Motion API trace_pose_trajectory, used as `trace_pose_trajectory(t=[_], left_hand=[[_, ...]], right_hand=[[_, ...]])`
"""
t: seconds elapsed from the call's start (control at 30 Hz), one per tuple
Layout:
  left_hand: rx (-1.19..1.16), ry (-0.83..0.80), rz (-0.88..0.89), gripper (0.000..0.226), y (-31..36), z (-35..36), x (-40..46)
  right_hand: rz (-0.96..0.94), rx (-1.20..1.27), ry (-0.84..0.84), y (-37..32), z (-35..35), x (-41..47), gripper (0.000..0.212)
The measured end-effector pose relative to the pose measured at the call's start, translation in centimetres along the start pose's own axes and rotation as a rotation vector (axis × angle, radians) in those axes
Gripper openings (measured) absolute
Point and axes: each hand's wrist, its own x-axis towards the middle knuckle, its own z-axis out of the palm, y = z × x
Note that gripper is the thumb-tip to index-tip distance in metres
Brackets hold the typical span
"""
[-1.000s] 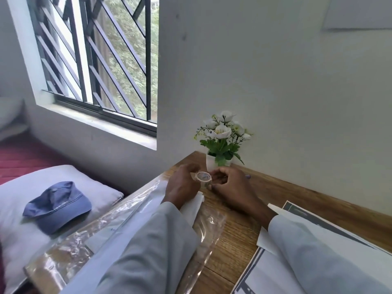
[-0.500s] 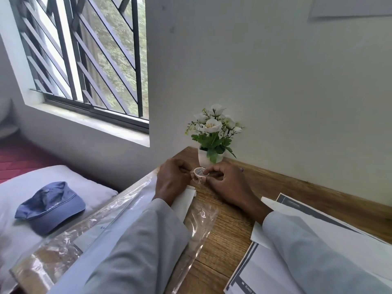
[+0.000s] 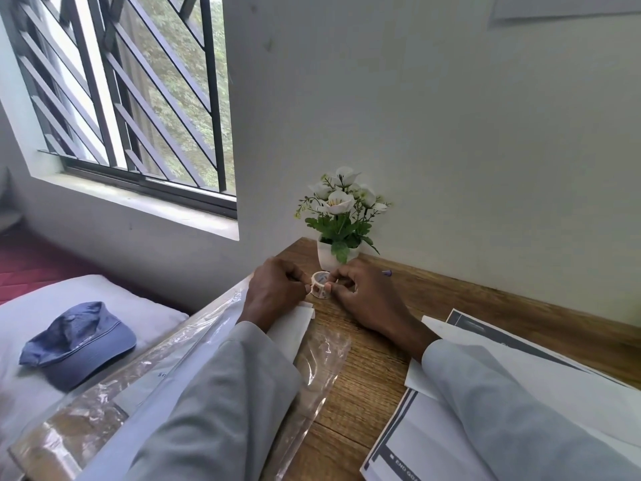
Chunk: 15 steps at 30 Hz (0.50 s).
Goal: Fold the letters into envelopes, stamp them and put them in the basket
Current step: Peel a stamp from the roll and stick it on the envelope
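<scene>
step: peel stamp | left hand (image 3: 277,289) and right hand (image 3: 360,293) both pinch sticker roll (image 3: 319,285) between them | tip — lift the free end slowly, roll steady

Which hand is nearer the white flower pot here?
Right. The right hand sits just in front of the flower pot, pinching the small tape roll; the left hand is farther left, also touching the roll.
</scene>
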Motion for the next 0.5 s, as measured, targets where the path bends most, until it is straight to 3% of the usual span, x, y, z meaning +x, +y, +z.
trace_pose_trajectory(t=[0.5], left_hand=[[0.18, -0.072, 0.062, 0.01, 1.04, -0.68, -0.32]], right_hand=[[-0.004, -0.01, -0.007, -0.4, 0.01, -0.03, 0.016]])
